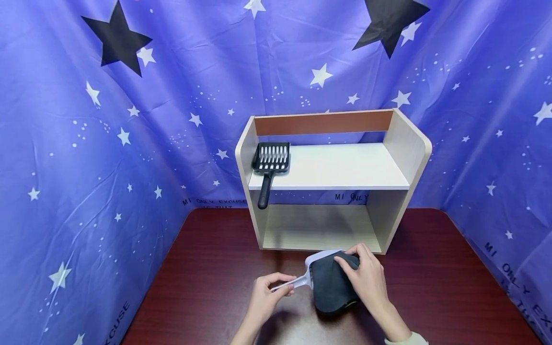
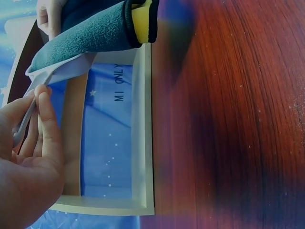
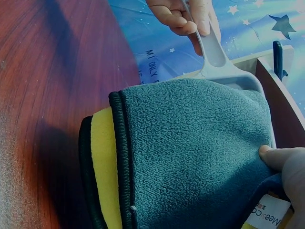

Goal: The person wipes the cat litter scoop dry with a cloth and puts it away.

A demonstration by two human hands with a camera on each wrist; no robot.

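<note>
Low over the table, in front of the shelf, my left hand point(image 1: 268, 293) pinches the thin handle of a pale grey scoop point(image 1: 304, 279) between thumb and fingers. A dark green cloth point(image 1: 331, 282) with a yellow side and black edging drapes over the scoop's head. My right hand point(image 1: 369, 277) grips the cloth together with the scoop's far edge, thumb on top. In the right wrist view the cloth point(image 3: 200, 148) covers most of the head, and a white label point(image 3: 269, 212) shows near the right thumb. The left wrist view shows the cloth point(image 2: 88, 38) folded over the scoop's rim.
Behind the hands stands a two-level wooden shelf point(image 1: 327, 187) with a white upper board. A black slotted litter scoop point(image 1: 270, 160) lies at its upper left, its handle hanging over the front edge. Dark red tabletop point(image 1: 194, 287) spreads around; blue star-patterned curtains point(image 1: 129, 120) enclose the table.
</note>
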